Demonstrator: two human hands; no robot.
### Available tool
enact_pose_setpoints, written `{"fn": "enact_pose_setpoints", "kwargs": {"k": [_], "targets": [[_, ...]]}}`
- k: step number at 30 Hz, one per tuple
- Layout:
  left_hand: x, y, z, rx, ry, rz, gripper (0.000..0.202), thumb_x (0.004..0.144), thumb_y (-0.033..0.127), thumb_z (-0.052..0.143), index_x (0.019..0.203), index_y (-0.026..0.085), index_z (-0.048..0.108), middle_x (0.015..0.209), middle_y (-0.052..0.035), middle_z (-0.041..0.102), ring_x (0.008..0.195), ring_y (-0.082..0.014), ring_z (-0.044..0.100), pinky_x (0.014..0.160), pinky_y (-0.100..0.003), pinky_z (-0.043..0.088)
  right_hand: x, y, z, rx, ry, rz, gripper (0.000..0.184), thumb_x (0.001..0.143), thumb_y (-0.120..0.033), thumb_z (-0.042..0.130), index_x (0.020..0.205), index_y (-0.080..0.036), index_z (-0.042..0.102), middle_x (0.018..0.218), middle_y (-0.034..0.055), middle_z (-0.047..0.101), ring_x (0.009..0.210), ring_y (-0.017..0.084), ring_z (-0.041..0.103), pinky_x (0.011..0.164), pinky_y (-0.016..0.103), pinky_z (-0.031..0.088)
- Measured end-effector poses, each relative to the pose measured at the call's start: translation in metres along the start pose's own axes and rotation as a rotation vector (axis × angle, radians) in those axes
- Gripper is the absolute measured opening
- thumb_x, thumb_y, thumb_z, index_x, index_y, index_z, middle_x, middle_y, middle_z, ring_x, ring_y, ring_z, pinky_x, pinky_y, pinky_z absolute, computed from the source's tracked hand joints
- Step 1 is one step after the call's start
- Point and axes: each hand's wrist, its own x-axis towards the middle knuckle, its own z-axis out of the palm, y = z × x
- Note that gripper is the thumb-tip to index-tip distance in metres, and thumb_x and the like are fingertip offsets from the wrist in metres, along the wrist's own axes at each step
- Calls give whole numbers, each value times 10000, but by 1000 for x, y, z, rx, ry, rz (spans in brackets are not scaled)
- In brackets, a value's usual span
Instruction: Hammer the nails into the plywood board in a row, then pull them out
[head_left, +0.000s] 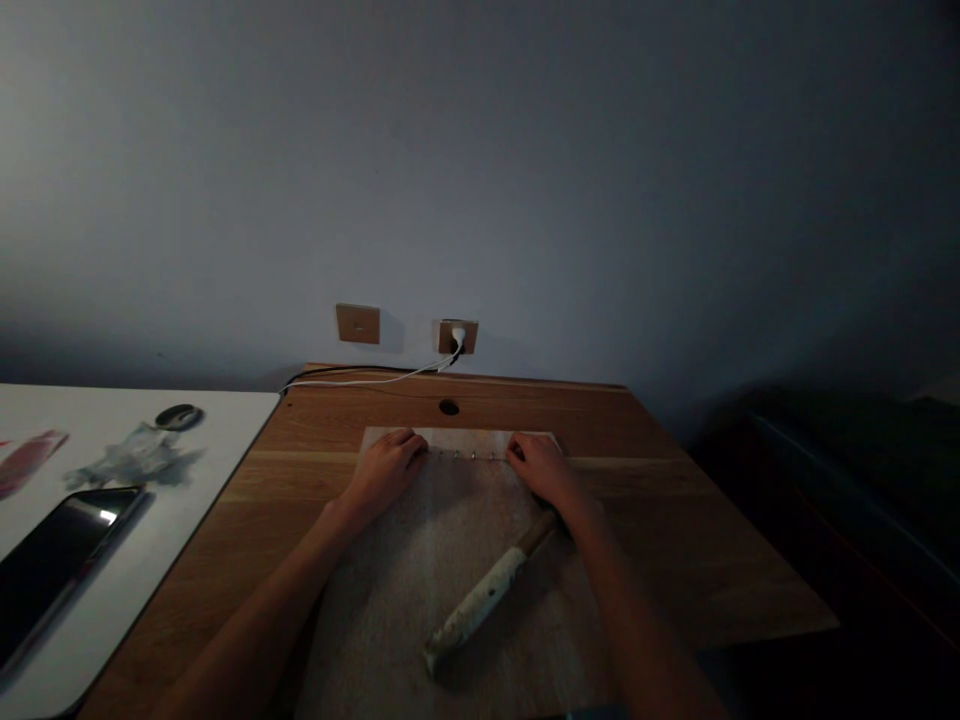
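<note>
A pale board (420, 590) lies on the wooden desk (660, 520) in front of me. Along its far edge runs a row of small nails (472, 455). My left hand (386, 465) rests at the left end of that row, fingers curled down onto the board. My right hand (540, 465) rests at the right end, fingers also curled onto the board. A hammer (484, 598) with a paint-stained handle lies on the board below my right wrist, its head hidden under my forearm. Neither hand holds the hammer.
A white table (187, 480) adjoins the desk on the left, carrying a dark tablet (52, 565), a crumpled wrapper (131, 460) and a dark round object (178, 416). A white cable (375, 380) runs to a wall socket (457, 336). Dark furniture stands at right.
</note>
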Motion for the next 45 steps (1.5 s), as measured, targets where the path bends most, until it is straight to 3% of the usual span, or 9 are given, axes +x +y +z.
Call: {"fn": "enact_pose_setpoints", "kwargs": {"k": [8, 16, 24, 33, 38, 42, 45], "targets": [[-1, 2, -1, -1, 17, -22, 111, 927, 238, 596, 904, 180, 688, 912, -78, 669, 822, -215, 638, 766, -315, 488, -1, -1, -1, 7, 7, -5, 162, 970, -218, 576, 1012, -138, 711, 996, 90, 758, 962, 205, 688, 908, 348, 470], [-1, 0, 1, 13, 10, 2, 175, 955, 228, 548, 989, 187, 715, 961, -86, 698, 893, -226, 662, 838, -333, 513, -5, -7, -9, 20, 43, -61, 228, 997, -212, 527, 1071, -159, 736, 1073, 103, 753, 1025, 207, 670, 932, 286, 429], [-2, -1, 5, -193, 24, 68, 281, 973, 178, 484, 1093, 199, 737, 1039, -88, 703, 943, -200, 667, 888, -327, 529, -6, -28, -29, 14, -65, -137, 207, 980, -228, 582, 986, -194, 786, 1027, 85, 782, 1001, 199, 699, 897, 264, 455], [-2, -4, 9, -247, 21, 85, 323, 944, 83, 457, 1066, 185, 738, 1042, -88, 700, 950, -192, 675, 885, -306, 533, 6, -45, -22, -89, -169, -45, 181, 981, -298, 625, 940, -148, 717, 985, 56, 753, 964, 201, 709, 912, 410, 538], [-2, -1, 6, -186, 9, 37, 235, 965, 148, 492, 1030, 177, 715, 995, -83, 680, 912, -200, 666, 857, -302, 520, 1, -46, -25, -90, -180, -75, 147, 984, -233, 606, 945, -141, 715, 999, 65, 749, 977, 203, 701, 907, 393, 527], [-1, 0, 4, -88, -3, -23, 160, 967, 221, 537, 928, 165, 682, 922, -83, 659, 853, -212, 650, 800, -304, 508, 0, -53, -33, -71, -147, -112, 180, 973, -128, 561, 959, -144, 740, 1038, 121, 756, 1027, 219, 691, 900, 315, 484], [-1, 0, 3, -81, -19, -30, 151, 965, 248, 554, 914, 168, 671, 895, -77, 662, 833, -213, 648, 777, -300, 501, 2, -61, -37, -42, -132, -141, 202, 969, -133, 563, 979, -157, 763, 1046, 125, 765, 1031, 216, 691, 888, 268, 461]]}}
